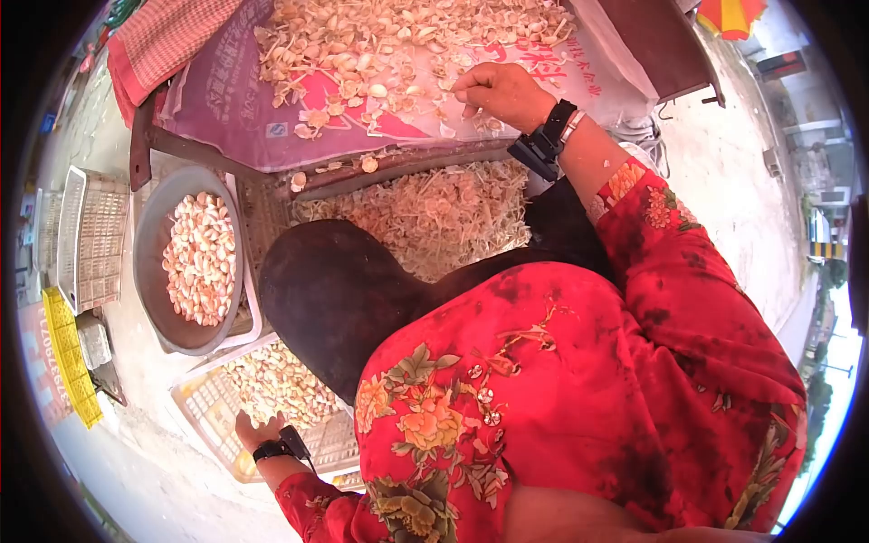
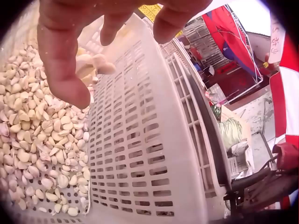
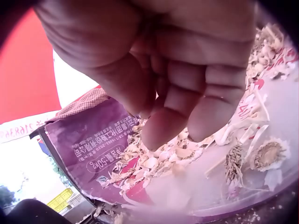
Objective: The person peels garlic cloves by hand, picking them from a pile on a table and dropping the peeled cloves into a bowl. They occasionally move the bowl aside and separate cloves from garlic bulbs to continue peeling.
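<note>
My left hand is over the front edge of a light plastic basket of peeled garlic cloves. In the left wrist view its fingers hang spread and bent, with a few pale cloves loose beside them above the basket's slotted wall. Above the sack-covered table, my right hand hangs with loosely curled fingers; no object shows in it. Below it lie garlic skins and cloves and a dry root end. A blurred pale bit shows under the fingers.
A grey basin of unpeeled cloves stands left of my knee, beside a white crate and a yellow one. Skins and stalks fill a container under the table edge. A red checked cloth hangs over the table's left corner.
</note>
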{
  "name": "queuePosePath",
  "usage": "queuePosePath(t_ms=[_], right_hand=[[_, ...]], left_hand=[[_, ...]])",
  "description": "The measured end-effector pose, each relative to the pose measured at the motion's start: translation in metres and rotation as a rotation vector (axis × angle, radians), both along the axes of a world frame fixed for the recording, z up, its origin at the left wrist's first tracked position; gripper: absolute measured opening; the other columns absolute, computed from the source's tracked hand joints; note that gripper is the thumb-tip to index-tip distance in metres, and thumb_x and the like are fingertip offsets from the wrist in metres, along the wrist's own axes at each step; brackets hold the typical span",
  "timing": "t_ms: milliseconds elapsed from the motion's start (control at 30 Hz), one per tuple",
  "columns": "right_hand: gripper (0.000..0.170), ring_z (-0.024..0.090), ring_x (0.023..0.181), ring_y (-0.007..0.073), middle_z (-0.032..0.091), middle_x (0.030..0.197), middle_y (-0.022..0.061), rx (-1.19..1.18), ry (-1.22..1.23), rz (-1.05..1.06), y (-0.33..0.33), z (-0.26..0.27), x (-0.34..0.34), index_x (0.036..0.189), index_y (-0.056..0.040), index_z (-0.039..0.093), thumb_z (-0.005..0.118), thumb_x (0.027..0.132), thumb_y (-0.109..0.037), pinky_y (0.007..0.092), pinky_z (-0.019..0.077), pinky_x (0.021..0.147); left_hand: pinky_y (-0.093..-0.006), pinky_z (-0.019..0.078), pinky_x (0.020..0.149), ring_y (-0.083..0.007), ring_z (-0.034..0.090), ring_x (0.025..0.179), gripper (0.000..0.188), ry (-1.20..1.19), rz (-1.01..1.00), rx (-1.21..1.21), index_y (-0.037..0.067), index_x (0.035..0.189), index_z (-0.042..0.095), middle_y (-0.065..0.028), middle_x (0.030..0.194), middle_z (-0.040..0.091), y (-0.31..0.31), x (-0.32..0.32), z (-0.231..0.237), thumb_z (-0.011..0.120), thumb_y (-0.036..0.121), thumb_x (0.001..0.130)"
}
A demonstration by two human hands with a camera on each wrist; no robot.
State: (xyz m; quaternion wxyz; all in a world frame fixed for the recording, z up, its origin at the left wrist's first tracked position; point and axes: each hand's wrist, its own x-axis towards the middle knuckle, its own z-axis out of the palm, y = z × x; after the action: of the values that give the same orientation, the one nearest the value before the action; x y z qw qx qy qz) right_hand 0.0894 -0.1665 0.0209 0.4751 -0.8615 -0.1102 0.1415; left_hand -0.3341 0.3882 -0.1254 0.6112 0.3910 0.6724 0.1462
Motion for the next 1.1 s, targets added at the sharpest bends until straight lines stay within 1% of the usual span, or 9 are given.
queuePosePath(t_ms=[100, 233, 500, 600, 733, 833, 933, 1033, 1100], right_hand=[[0.021, 0.065, 0.074, 0.0145, 0.067, 0.086, 0.0076, -0.096, -0.087, 0.065, 0.014, -0.014, 0.02, 0.1, -0.0007, 0.065, 0.06, 0.086, -0.016, 0.0281, 0.0509, 0.07], [0.023, 0.067, 0.086, 0.0265, 0.068, 0.093, 0.0143, -0.406, -0.51, 0.248, 0.031, -0.041, 0.052, 0.101, -0.0078, 0.068, 0.055, 0.083, -0.016, 0.0364, 0.0518, 0.074], [0.034, 0.063, 0.094, 0.0339, 0.065, 0.102, 0.0165, -0.95, -0.367, 0.353, 0.071, -0.027, 0.054, 0.109, -0.0132, 0.066, 0.049, 0.08, -0.009, 0.0409, 0.0497, 0.08], [0.029, 0.063, 0.092, 0.0335, 0.067, 0.097, 0.0162, -0.891, -0.423, 0.306, 0.058, -0.039, 0.06, 0.105, -0.0114, 0.067, 0.05, 0.081, -0.011, 0.0411, 0.05, 0.079], [0.019, 0.066, 0.077, 0.0262, 0.068, 0.083, 0.013, -0.313, -0.483, 0.15, 0.034, -0.044, 0.052, 0.095, -0.0058, 0.068, 0.06, 0.082, -0.015, 0.0347, 0.052, 0.071], [0.011, 0.061, 0.065, 0.0112, 0.064, 0.074, 0.0037, 0.014, 0.08, 0.096, 0.045, -0.001, 0.011, 0.092, -0.0022, 0.066, 0.066, 0.083, -0.01, 0.0253, 0.0493, 0.06], [0.009, 0.058, 0.062, 0.0064, 0.062, 0.075, 0.0011, 0.142, 0.208, 0.129, 0.048, 0.01, -0.014, 0.088, -0.0013, 0.065, 0.065, 0.085, -0.01, 0.0224, 0.0477, 0.057], [0.008, 0.06, 0.063, 0.0108, 0.063, 0.074, 0.0035, 0.2, 0.135, 0.046, 0.051, -0.002, -0.023, 0.087, -0.0024, 0.065, 0.065, 0.084, -0.01, 0.0251, 0.0481, 0.058], [0.007, 0.061, 0.064, 0.0161, 0.063, 0.074, 0.0065, 0.006, -0.283, 0.128, 0.054, -0.01, -0.024, 0.085, -0.0031, 0.065, 0.065, 0.083, -0.009, 0.0273, 0.0482, 0.059]], left_hand=[[-0.0511, 0.04, 0.09, -0.0314, 0.035, 0.126, 0.058, -0.126, 0.113, -0.198, 0.008, 0.139, 0.031, -0.011, 0.147, 0.019, -0.009, 0.009, 0.009, 0.049, 0.032, 0.09], [-0.0317, 0.0471, 0.07, -0.023, 0.059, 0.094, 0.037, -0.574, -0.388, -0.239, 0.002, 0.124, 0.049, -0.0124, 0.112, 0.058, -0.052, 0.086, 0.061, 0.046, 0.024, 0.095], [-0.0259, 0.0449, 0.062, -0.0176, 0.059, 0.081, 0.03, -1.042, -0.989, -0.228, -0.003, 0.113, 0.055, -0.0132, 0.099, 0.062, -0.199, 0.262, 0.209, 0.046, 0.02, 0.095], [-0.0251, 0.0444, 0.06, -0.0173, 0.06, 0.075, 0.03, -1.029, -1.121, -0.299, -0.003, 0.112, 0.055, -0.0126, 0.094, 0.063, -0.243, 0.312, 0.212, 0.047, 0.02, 0.094], [-0.0239, 0.0428, 0.048, -0.0151, 0.059, 0.061, 0.023, -0.708, -1.232, -0.237, 0.001, 0.101, 0.055, -0.0092, 0.084, 0.061, -0.294, 0.364, 0.169, 0.053, 0.021, 0.091], [-0.0228, 0.0395, 0.041, -0.013, 0.056, 0.053, 0.017, -0.605, -1.266, -0.293, 0.004, 0.091, 0.054, -0.0072, 0.079, 0.059, -0.322, 0.376, 0.145, 0.054, 0.02, 0.09], [-0.0224, 0.0357, 0.037, -0.0116, 0.052, 0.047, 0.015, -0.639, -1.316, -0.374, 0.005, 0.088, 0.053, -0.0059, 0.073, 0.058, -0.33, 0.38, 0.128, 0.054, 0.019, 0.09], [-0.0224, 0.0316, 0.034, -0.0107, 0.048, 0.043, 0.014, -0.674, -1.261, -0.449, 0.005, 0.087, 0.053, -0.0052, 0.068, 0.057, -0.332, 0.379, 0.127, 0.053, 0.018, 0.09], [-0.0224, 0.0299, 0.034, -0.0104, 0.046, 0.042, 0.013, -0.69, -1.191, -0.507, 0.004, 0.085, 0.053, -0.0051, 0.066, 0.056, -0.331, 0.379, 0.125, 0.053, 0.016, 0.09]])
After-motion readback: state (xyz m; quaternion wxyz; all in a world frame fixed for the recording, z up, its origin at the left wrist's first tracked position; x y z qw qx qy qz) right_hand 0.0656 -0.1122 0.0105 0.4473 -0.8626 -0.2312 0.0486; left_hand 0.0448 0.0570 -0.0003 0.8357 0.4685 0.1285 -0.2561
